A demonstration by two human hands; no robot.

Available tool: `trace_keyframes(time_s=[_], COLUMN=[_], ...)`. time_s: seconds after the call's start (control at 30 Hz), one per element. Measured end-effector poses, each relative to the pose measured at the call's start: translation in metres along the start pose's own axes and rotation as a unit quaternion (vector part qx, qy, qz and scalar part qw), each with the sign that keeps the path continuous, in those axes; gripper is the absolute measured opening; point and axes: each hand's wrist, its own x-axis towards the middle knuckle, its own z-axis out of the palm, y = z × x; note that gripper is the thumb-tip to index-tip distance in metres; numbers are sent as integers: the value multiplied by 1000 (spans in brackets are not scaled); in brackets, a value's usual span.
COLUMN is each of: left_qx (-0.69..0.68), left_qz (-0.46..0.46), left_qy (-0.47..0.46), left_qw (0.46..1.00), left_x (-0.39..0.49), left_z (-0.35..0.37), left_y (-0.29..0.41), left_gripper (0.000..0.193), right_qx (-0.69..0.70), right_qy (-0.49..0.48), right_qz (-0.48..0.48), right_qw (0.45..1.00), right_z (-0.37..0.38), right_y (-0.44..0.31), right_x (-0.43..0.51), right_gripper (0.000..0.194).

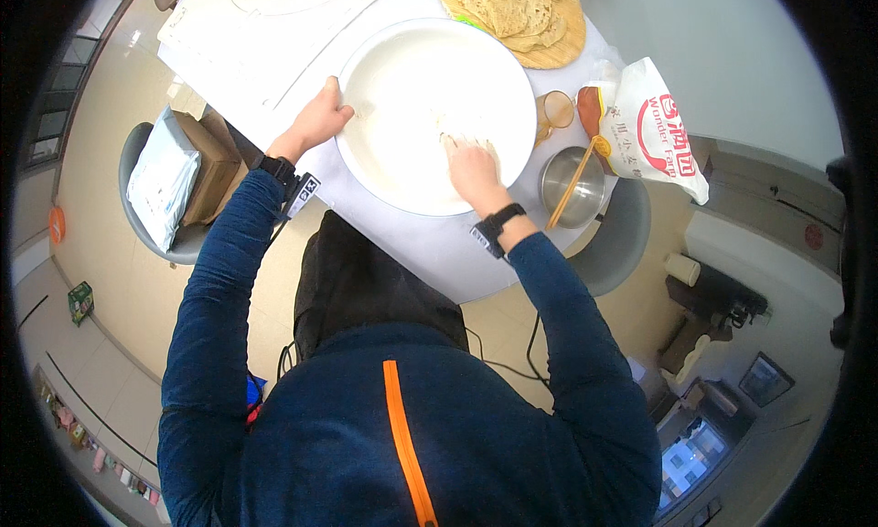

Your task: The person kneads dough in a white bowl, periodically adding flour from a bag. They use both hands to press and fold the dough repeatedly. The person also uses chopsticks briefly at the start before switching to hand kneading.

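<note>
A large white basin with a thin blue rim stands on the table in front of me. My left hand grips its left rim, thumb over the edge. Inside the basin, my right hand reaches down into pale flour or dough. Whitish matter coats its fingers, and glare hides the fingertips and what they may hold. Much of the basin's inside is washed out by light, so the outline of its contents is unclear.
To the right stand a glass, a steel bowl with chopsticks across it, and a flour bag. Flatbreads lie on a round woven mat behind. A marked white kneading mat lies at left.
</note>
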Motion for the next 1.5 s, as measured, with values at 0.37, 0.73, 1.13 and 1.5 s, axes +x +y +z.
trace_keyframes(time_s=[0.37,0.73,1.13,1.5], left_qx=[-8,68,-411,11], left_qz=[3,11,-134,138], left_qy=[-13,115,-97,-247], left_qw=[1000,991,896,959], left_x=[3,-6,-33,17], left_z=[-2,4,70,103], left_y=[-4,7,84,55], left_gripper=[38,71,67,45], right_qx=[194,126,110,404], right_qy=[153,-83,28,-108], right_qz=[94,166,-138,59], right_qw=[964,974,984,907], right_z=[-27,-18,-44,-24], right_y=[49,15,-37,35], right_x=[45,64,13,29], right_gripper=[44,53,42,30])
